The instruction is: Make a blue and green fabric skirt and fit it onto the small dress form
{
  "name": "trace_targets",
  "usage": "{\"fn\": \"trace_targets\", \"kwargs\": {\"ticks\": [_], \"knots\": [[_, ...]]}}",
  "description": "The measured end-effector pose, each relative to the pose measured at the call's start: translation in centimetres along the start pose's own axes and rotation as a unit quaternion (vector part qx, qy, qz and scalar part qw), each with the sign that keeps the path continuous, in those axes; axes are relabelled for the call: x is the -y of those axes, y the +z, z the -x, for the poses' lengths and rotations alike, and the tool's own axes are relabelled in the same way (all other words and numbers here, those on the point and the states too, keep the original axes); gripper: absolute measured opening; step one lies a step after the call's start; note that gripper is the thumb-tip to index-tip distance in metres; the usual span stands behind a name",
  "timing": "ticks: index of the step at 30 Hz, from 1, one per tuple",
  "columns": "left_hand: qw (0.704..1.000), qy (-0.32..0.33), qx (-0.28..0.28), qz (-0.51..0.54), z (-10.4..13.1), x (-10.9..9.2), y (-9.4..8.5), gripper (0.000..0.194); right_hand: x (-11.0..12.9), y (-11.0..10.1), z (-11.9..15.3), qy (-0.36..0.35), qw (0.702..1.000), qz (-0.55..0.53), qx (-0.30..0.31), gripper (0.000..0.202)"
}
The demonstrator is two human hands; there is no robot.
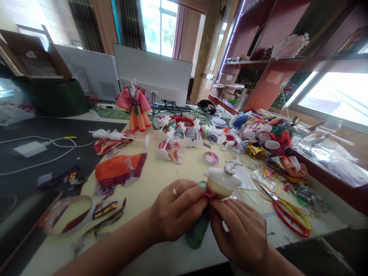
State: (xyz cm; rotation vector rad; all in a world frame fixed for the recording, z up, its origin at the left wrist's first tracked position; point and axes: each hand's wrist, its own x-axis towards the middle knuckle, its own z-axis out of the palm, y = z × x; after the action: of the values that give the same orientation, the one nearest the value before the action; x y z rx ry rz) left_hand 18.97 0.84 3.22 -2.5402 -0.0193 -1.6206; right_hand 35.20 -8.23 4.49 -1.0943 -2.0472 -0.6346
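A small white doll torso (221,180) with a headless, beaded neck lies tilted near the table's front. Red cloth (213,191) wraps its lower end, and green cloth (197,230) hangs below it between my hands. My left hand (179,209), with a ring on one finger, pinches the red cloth from the left. From the right, my right hand (240,226) is closed on the same cloth, its fingers just under the torso. The fingertips of both hands nearly meet, and they partly hide the cloth.
Red and yellow scissors (290,214) lie at right. Orange cloth (110,168) and a tape roll (51,222) are at left. A dressed doll figure (135,105) stands before a monitor (152,73). White doll stands and cloth pieces (270,134) crowd the back; a small bead dish (211,158) sits mid-table.
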Motion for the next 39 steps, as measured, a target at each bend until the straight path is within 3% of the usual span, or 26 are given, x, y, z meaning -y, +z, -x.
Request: {"fn": "trace_targets", "kwargs": {"ticks": [7,18,26,33,39], "knots": [[0.996,0.084,0.027,-0.018,-0.9,0.7,-0.6,0.020,-0.2,0.4,-0.3,0.014,1.000,-0.012,-0.013,0.015],[0.990,0.131,0.058,-0.001,-1.7,1.2,-0.9,0.024,-0.6,0.1,-0.1,0.045,0.998,-0.042,-0.004,0.011],[0.997,0.055,0.052,0.016,-1.1,0.7,-0.8,0.017,-0.9,0.2,-0.2,0.032,0.998,-0.048,-0.026,0.012],[0.996,-0.060,0.056,0.029,-1.4,-0.4,-0.3,0.016,-1.1,0.4,-0.2,0.034,0.997,-0.060,-0.031,0.013],[0.994,-0.088,0.063,0.024,-2.4,-1.0,-0.5,0.014,-1.1,0.5,-0.2,0.026,0.997,-0.056,-0.040,0.012]]}}
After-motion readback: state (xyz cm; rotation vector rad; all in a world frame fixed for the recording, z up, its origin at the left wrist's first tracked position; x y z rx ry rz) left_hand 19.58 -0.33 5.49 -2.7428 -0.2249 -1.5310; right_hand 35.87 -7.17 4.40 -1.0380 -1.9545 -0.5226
